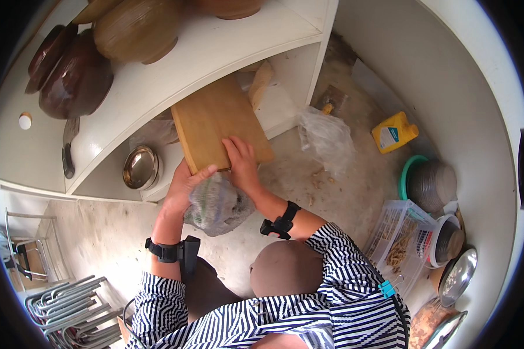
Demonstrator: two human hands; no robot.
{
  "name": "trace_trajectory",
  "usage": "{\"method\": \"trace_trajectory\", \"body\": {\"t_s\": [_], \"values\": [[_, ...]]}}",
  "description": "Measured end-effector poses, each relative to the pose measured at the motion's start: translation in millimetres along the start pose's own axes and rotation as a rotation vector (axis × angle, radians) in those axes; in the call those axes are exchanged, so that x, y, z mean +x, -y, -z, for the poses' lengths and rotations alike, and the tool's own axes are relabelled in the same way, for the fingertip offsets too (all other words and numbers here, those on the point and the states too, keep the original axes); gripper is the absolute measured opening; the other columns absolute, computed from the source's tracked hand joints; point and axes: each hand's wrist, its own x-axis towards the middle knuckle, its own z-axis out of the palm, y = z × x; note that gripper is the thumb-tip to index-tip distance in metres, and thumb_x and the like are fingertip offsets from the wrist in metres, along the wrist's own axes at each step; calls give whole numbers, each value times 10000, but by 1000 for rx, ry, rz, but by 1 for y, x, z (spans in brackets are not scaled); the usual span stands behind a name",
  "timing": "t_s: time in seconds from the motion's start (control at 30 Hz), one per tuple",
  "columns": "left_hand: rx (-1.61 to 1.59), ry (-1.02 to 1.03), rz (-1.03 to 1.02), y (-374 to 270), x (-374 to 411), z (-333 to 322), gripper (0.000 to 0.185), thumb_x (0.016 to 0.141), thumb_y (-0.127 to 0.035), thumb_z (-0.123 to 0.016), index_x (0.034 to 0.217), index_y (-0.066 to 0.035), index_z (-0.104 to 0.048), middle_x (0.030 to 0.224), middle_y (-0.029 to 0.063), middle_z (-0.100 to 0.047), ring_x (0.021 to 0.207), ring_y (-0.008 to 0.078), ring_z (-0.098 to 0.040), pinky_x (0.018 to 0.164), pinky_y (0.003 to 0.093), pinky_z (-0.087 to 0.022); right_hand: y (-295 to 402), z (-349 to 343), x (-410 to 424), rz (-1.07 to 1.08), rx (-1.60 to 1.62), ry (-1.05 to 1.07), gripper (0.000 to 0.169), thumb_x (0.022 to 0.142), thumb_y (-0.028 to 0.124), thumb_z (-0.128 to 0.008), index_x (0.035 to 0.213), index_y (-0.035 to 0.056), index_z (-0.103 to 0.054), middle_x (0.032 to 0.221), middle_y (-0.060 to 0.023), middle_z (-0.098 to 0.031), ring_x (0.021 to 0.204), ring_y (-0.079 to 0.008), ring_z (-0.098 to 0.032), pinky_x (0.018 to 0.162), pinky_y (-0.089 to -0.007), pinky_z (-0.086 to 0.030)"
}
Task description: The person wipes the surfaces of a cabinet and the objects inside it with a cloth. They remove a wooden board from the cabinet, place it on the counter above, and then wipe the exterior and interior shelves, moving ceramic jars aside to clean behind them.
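Observation:
A yellow-brown wooden board (220, 120) lies tilted at the opening of the lower shelf, its far end inside. My left hand (185, 183) holds the near left corner, thumb along the edge. My right hand (242, 163) grips the near edge further right, with its fingers spread over the top face. Under the near edge, between my forearms, a grey cloth-like bundle (218, 207) with green and blue stripes sits low down. The board hides part of the shelf's inside.
Glazed pots (76, 74) and a cleaver (70, 150) rest on the white shelf unit (244, 52). Metal bowls (140, 168) stand below. Rightward are a clear plastic bag (325, 135), a yellow jerrycan (394, 132) and a plastic basket (397, 244). Metal tube frames (70, 307) are stacked at left.

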Motion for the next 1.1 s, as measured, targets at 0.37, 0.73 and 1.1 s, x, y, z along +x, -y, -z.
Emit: {"method": "trace_trajectory", "body": {"t_s": [0.37, 0.73, 1.1], "values": [[6, -24, 10, 8, 0, 8, 442, 913, -243, -597, 1224, 54, -497, 1134, 93, -600, 1023, 145, -549, 903, 284, -437, -5, 40, -24, -143, 381, 205, 547, 716, 14, -712, 1235, 20, -539, 1312, -151, -506, 1220, -325, -468, 1012, -402, -390], [74, 9, -4, 11, 4, 10, 417, 877, -106, -624, 1241, 44, -486, 1152, 79, -607, 1042, 144, -558, 917, 286, -437, -53, 181, -54, -752, -291, 538, 180, 871, 158, -578, 981, 45, -665, 959, -189, -661, 872, -328, -632, 778, -336, -510], [86, -57, -38, 8, 1, 13, 407, 901, -161, -587, 1227, 60, -484, 1142, 116, -602, 1023, 165, -564, 909, 289, -434, -4, 51, 20, 149, 28, 310, 292, 890, 155, -538, 1160, 53, -582, 1229, -173, -542, 1142, -363, -488, 946, -471, -383]]}}
